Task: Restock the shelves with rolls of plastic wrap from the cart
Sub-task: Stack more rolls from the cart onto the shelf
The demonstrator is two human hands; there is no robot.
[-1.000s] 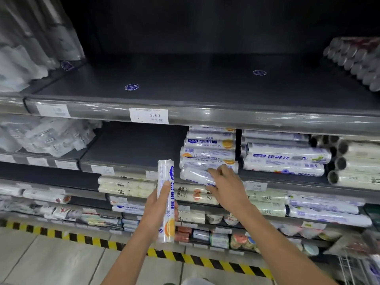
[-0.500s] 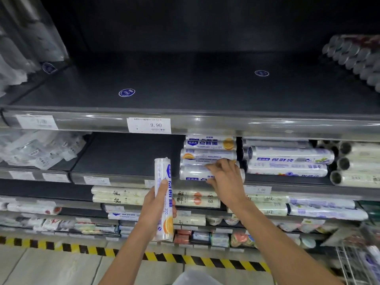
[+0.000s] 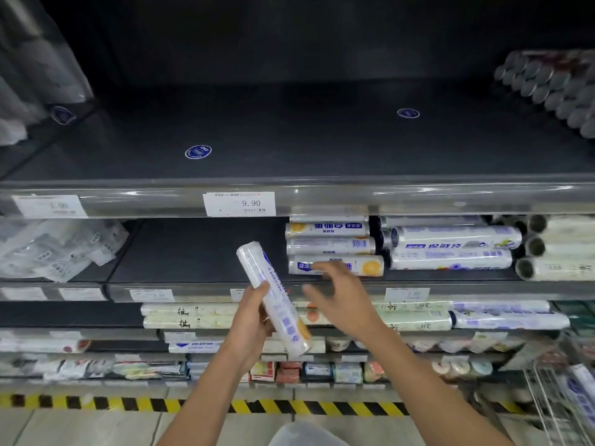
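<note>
My left hand (image 3: 249,320) grips a white roll of plastic wrap (image 3: 273,297) with blue print, tilted with its top leaning left, in front of the second shelf (image 3: 199,252). My right hand (image 3: 341,300) hovers open and blurred just in front of that shelf's edge, holding nothing. Behind its fingers lies a stack of matching rolls (image 3: 331,246) with orange-slice labels, the lowest one (image 3: 367,266) at the front. The wire cart (image 3: 560,400) shows at the bottom right corner.
The top shelf (image 3: 289,146) is bare but for two blue stickers and foil rolls (image 3: 553,88) at the right. Other wrap rolls (image 3: 450,249) lie right of the stack, bagged goods (image 3: 54,249) at left. Lower shelves hold more packs. A yellow-black strip (image 3: 128,403) marks the floor.
My right hand has let go of the roll it set on the stack and drawn back. The roll in my left hand has tilted from upright to leaning left and risen slightly.
</note>
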